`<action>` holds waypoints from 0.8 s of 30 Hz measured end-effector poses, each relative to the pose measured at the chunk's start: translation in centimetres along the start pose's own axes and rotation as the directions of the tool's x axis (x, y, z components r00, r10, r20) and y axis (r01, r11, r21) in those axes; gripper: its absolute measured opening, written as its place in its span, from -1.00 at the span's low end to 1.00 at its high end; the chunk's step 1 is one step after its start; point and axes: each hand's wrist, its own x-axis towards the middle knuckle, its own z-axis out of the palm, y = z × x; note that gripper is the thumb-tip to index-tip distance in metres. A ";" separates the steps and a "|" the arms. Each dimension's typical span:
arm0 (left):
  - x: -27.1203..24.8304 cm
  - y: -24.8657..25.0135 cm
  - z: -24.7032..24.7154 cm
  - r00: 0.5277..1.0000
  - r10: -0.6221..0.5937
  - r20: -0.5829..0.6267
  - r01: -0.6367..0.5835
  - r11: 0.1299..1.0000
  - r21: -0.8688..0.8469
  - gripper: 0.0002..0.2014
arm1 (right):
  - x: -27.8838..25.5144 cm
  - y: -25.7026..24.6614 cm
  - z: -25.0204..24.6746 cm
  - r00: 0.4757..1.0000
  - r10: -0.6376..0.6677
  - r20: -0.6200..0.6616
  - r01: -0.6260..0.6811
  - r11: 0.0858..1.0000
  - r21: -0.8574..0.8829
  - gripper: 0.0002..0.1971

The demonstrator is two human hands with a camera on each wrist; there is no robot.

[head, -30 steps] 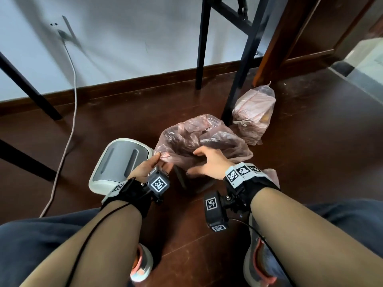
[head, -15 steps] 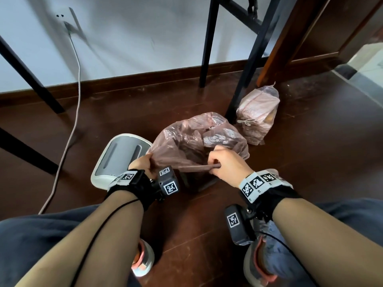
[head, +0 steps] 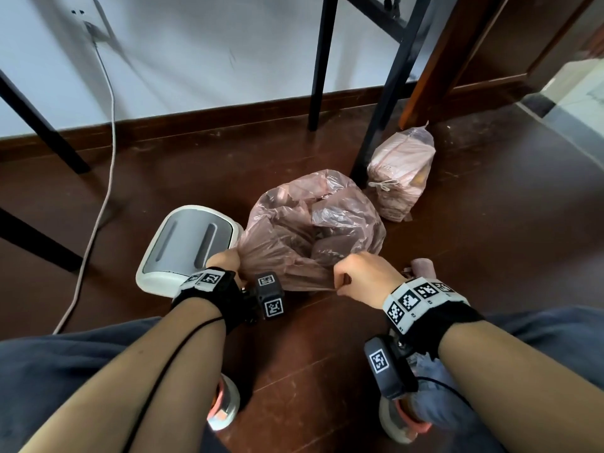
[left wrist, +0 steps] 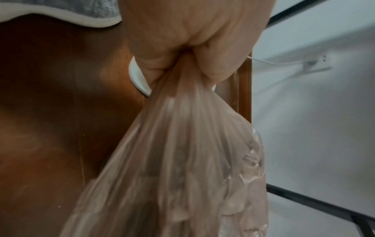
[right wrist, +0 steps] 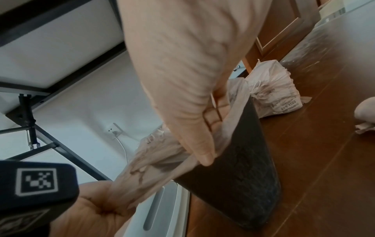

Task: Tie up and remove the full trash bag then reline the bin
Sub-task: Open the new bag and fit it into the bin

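We see soft daylight coming in from about 2 o'clock, where the floor [head: 490, 197] shines (long gray shadows cross the wall [head: 202, 50]). Edges bend outward. Both wrist pictures look blurry up close.

The trash bag [head: 313, 230] is translucent pale pink; the bin [right wrist: 239, 184] it lines is black. The tied bag [head: 403, 178] far right is the same pink, with a whitish string. On the left, the bin lid [head: 188, 246] is white around a grey centre. The floor [head: 490, 240] is dark reddish-brown wood, the wall [head: 212, 53] white. Both wristbands [head: 421, 297] carry black-and-white square codes. The shoes [head: 225, 403] are grey with coral-pink trim.
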 end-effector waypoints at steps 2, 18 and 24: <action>0.1 -0.1 0.2 0.998 -0.035 -0.050 0.038 0.998 0.054 -0.56 | 0.1 0.0 0.5 0.998 0.053 0.027 -0.053 0.999 0.000 -0.96; -0.2 1.3 0.7 0.946 0.226 -0.234 -0.248 0.967 -0.067 -0.50 | 3.9 5.6 -0.6 0.587 0.807 -0.068 -0.318 0.307 0.897 -0.79; -4.1 2.1 3.4 0.915 0.013 0.402 0.098 0.962 -0.255 -0.46 | 6.3 7.4 1.4 0.707 0.694 0.135 -0.254 0.070 0.965 -0.02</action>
